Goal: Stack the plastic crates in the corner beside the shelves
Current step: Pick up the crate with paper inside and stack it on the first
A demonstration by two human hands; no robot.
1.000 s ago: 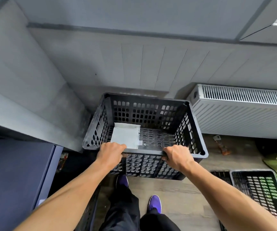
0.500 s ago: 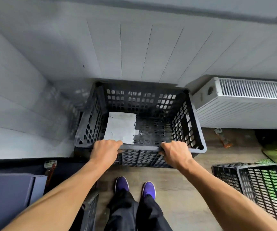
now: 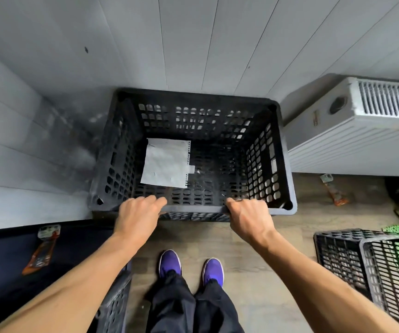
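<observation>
A black perforated plastic crate (image 3: 277, 150) sits low in the corner where the two white panelled walls meet. A white sheet of paper (image 3: 165, 165) lies on its bottom. My left hand (image 3: 137, 212) has its fingers curled over the crate's near rim, left of the middle. On the same rim, further right, my right hand (image 3: 249, 216) grips with curled fingers. Whether the crate rests on the floor is hidden by its own rim.
A white radiator (image 3: 352, 138) stands close to the crate's right side. Two more black crates (image 3: 361, 267) sit on the wooden floor at the right; another crate (image 3: 115, 306) is by my left leg. A dark shelf (image 3: 6, 258) carrying an orange packet (image 3: 41, 251) is at left.
The crate has gone down and back into the corner with both hands on its near rim. My feet have come closer to it.
</observation>
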